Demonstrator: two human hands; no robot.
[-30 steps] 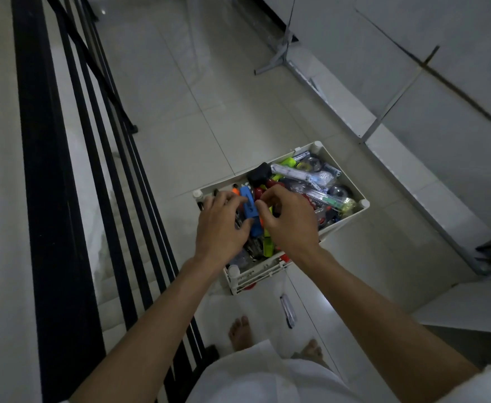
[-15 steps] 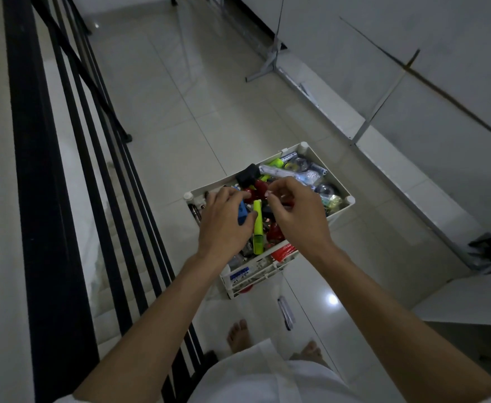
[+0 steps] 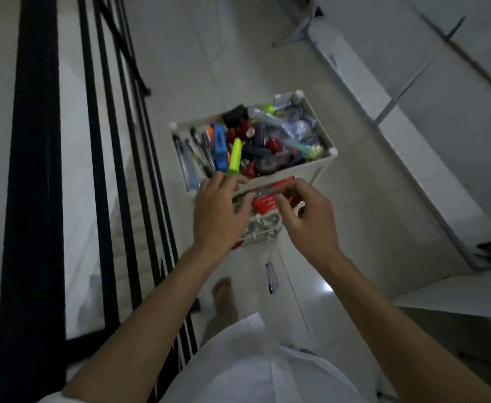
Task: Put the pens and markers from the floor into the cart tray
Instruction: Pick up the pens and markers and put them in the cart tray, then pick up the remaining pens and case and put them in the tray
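The white cart tray [image 3: 327, 135] stands on the tiled floor, packed with stationery. A yellow-green highlighter [image 3: 235, 156] lies in it beside a blue block [image 3: 220, 146] and several dark pens [image 3: 193, 154] along its left side. My left hand [image 3: 218, 212] and my right hand [image 3: 306, 218] hover just in front of the tray's near rim, above the lower shelf with its red packet [image 3: 267, 202]. Both hands have loosely curled, spread fingers and nothing in them. A pen [image 3: 271, 277] lies on the floor below the cart, near my bare foot [image 3: 223, 298].
A black stair railing [image 3: 35, 170] runs along the left, close to the cart. A white wall with a low ledge [image 3: 412, 158] borders the right. A white surface [image 3: 456, 295] juts in at lower right. Bare tiled floor [image 3: 209, 53] stretches beyond the cart.
Both hands have drawn back from over the tray to its near rim. The yellow-green highlighter that was between my hands now lies in the tray.
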